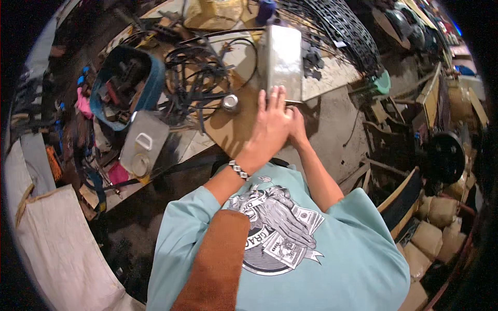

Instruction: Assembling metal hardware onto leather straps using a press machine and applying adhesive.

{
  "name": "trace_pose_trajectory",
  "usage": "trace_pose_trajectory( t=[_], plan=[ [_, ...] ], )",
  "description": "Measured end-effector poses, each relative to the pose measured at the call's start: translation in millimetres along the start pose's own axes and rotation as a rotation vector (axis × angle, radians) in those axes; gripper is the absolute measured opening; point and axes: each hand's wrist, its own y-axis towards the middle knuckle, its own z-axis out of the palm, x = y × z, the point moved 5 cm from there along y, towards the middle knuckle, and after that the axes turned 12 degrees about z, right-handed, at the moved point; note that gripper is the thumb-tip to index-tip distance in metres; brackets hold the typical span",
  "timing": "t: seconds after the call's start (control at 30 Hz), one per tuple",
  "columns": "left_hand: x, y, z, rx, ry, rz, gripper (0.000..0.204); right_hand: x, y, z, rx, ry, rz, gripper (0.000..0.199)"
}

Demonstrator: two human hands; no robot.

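Note:
A shiny silver, box-shaped container [285,62] stands out from the far middle toward me, its near end at my hands. My left hand [272,119], with a chain bracelet on the wrist, has its fingers stretched out flat over the near left part of the container. Close beside it, my right hand [298,127] is at the container's near end. Most of the right hand's fingers are hidden behind the left hand and the container's edge, so its grip does not show. Left of my hands, a small silver round piece [230,102] sits by tangled black cables [194,78].
A blue-green open bin [155,85] holding tools stands at the left, with a translucent plastic jerrycan [145,142] nearer me. Black plastic mesh [342,26] lies far right, beside a light green bowl [383,83]. Wooden frames [384,116] and brown wrapped packages [436,217] fill the right side.

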Motion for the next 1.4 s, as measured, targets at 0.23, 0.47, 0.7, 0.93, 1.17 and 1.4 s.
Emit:
trace_pose_trajectory(
  t=[0.23,0.47,0.7,0.93,1.17,1.4],
  plan=[
    [43,-7,-11,-0.229,-0.535,-0.043,0.01,6,-14,-16,0.249,0.306,0.2,0.043],
    [60,-10,-24,-0.363,-1.174,-0.469,0.015,3,48,-49,-0.201,-0.091,-0.17,0.057],
    [71,-50,-21,-0.501,-1.219,-0.681,0.013,14,58,-42,-0.175,-0.313,-0.348,0.069],
    [48,-95,14,-0.433,-1.35,-0.867,0.012,18,39,-55,-0.21,-0.277,-0.341,0.07],
    [37,-103,37,-0.357,-1.42,-0.901,0.012,16,39,-77,-0.234,-0.144,-0.372,0.06],
    [46,-98,37,-0.306,-1.399,-0.863,0.01,62,-16,-80,-0.371,-0.383,-0.59,0.044]
  ],
)
